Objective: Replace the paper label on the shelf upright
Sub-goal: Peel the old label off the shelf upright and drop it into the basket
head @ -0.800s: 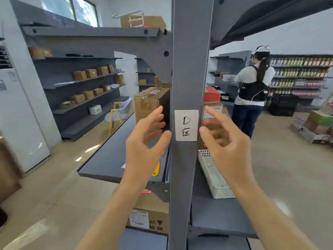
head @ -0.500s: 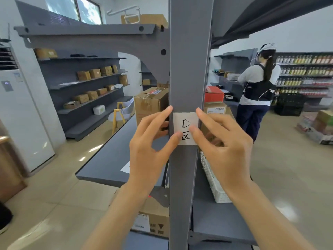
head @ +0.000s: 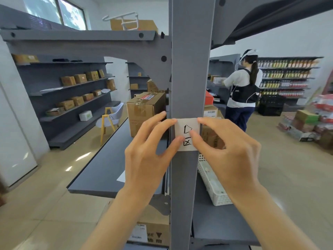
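A white paper label (head: 188,129) with a hand-drawn triangle and a boxed cross sits on the front face of the grey shelf upright (head: 191,69), at mid height. My left hand (head: 146,159) has its index fingertip on the label's top left corner and its thumb on the left edge lower down. My right hand (head: 228,152) has its index fingertip on the top right corner and its thumb on the label's middle. Both hands pinch the label against the upright and hide its side edges.
Left of the upright, a grey shelf board (head: 108,168) carries a taped cardboard box (head: 146,112). A white plastic basket (head: 212,183) lies on the shelf to the right. Another box (head: 153,231) stands below. A person (head: 243,91) stands at far shelves, back turned.
Both hands, apart from the label before, have closed in from either side. Their fingertips now rest on the label's corners and edges.
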### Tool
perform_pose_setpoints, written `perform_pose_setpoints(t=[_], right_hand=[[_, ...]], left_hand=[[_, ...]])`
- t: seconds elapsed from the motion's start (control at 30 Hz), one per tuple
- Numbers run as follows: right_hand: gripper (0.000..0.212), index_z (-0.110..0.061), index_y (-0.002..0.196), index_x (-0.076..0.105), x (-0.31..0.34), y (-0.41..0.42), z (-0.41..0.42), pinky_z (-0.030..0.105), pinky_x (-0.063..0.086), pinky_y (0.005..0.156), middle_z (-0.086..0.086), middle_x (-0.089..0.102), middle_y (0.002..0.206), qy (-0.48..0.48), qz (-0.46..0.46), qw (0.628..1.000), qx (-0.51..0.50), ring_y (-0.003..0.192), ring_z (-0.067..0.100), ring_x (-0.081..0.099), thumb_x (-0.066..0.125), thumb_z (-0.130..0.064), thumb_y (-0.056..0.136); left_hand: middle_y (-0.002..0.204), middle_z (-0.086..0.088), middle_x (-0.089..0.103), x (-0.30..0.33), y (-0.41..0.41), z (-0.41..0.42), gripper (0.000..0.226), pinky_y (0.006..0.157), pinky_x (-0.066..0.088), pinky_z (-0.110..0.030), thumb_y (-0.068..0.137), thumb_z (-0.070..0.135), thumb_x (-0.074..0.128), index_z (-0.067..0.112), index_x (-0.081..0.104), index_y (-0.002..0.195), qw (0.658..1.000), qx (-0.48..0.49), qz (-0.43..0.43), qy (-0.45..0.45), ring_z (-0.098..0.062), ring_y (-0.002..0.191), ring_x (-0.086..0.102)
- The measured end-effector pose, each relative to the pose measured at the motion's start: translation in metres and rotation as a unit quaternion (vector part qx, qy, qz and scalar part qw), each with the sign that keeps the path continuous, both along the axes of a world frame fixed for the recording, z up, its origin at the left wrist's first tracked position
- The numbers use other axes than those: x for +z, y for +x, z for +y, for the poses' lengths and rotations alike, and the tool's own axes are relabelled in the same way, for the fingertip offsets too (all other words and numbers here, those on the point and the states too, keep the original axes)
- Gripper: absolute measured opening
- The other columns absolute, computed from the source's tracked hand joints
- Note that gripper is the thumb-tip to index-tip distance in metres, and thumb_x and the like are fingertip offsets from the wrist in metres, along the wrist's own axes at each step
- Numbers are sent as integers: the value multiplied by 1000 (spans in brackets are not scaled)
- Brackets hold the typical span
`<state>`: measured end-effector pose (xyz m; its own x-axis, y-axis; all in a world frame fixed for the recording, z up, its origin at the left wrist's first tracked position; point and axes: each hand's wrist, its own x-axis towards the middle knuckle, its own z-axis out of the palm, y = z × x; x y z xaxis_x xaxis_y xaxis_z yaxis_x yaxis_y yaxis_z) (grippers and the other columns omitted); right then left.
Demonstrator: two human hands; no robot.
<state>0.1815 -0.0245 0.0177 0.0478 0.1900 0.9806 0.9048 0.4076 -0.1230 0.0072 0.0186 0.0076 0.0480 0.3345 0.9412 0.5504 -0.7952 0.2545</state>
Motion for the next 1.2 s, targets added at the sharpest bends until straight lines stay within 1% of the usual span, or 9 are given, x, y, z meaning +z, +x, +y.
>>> perform_pose_setpoints(t=[0.1, 0.3, 0.5, 0.7, 0.8, 0.9, 0.97, 1.1, 1.2], right_hand=[[23, -13, 109, 81, -1, -1, 0, 34, 61, 58, -3, 82, 95, 6, -8, 1000, -12, 79, 12, 76, 78, -29, 92], [22, -12, 108, 80, -1, -5, -1, 33, 60, 56, -2, 81, 91, -5, -2, 1000, -18, 72, 13, 73, 77, -28, 93], [14, -23, 84, 78, 1, -12, -1, 35, 49, 46, -9, 70, 86, -59, 24, 997, -35, 69, 11, 65, 73, -33, 93], [16, -15, 98, 85, 7, -2, 2, 34, 53, 48, 1, 78, 84, 56, 32, 998, -21, 62, 16, 70, 78, -29, 93], [14, -16, 89, 86, 7, -6, 6, 34, 52, 47, 0, 78, 78, 65, 21, 997, -30, 62, 17, 71, 76, -24, 94], [17, -17, 82, 83, 13, -9, 3, 36, 51, 48, -2, 76, 76, 36, 25, 998, -41, 63, 17, 70, 72, -19, 94], [17, -18, 80, 78, 18, -14, 1, 37, 50, 49, -3, 73, 76, -4, 27, 998, -52, 65, 18, 69, 67, -17, 93], [8, -13, 81, 69, 23, -21, 0, 38, 50, 55, 1, 68, 79, -76, 11, 996, -45, 71, 23, 65, 66, -16, 87], [6, -10, 80, 65, 19, -20, -5, 28, 42, 60, 2, 63, 78, -105, 3, 994, 18, 69, 21, 57, 67, -16, 82]], left_hand=[[130, -12, 68, -1, 2, 2, 42, 102, 39, -3, 85, 32, 77, 8, 70, 119, 1000, -18, -5, -8, -10, 119, 59], [129, -9, 68, -3, 3, 2, 42, 100, 44, -8, 85, 30, 78, 11, 69, 121, 999, -42, -19, -24, -16, 119, 63], [128, -9, 66, -1, 3, 1, 42, 98, 48, -12, 86, 30, 77, 11, 67, 122, 998, -51, -18, -33, -18, 117, 64], [126, -6, 59, -1, -1, 3, 42, 83, 59, -20, 89, 29, 78, 16, 62, 126, 996, -66, -10, -50, -24, 107, 66], [123, -9, 60, 1, 1, 0, 39, 84, 55, -12, 90, 29, 75, 14, 64, 124, 997, -59, -5, -44, -25, 107, 66], [118, -12, 63, 4, 4, -5, 33, 87, 42, 0, 91, 25, 72, 9, 69, 119, 998, -47, -6, -33, -10, 109, 56], [116, -13, 63, 5, 4, -6, 30, 89, 38, 2, 91, 21, 73, 8, 70, 118, 999, -42, -1, -30, -3, 109, 49], [116, -11, 59, 13, -1, -7, 34, 90, 42, -8, 93, 23, 72, 13, 69, 125, 999, -34, 27, -22, -9, 107, 51], [120, -11, 55, 19, -4, -6, 38, 91, 45, -25, 94, 32, 70, 23, 67, 130, 996, 10, 89, -11, -24, 109, 52]])
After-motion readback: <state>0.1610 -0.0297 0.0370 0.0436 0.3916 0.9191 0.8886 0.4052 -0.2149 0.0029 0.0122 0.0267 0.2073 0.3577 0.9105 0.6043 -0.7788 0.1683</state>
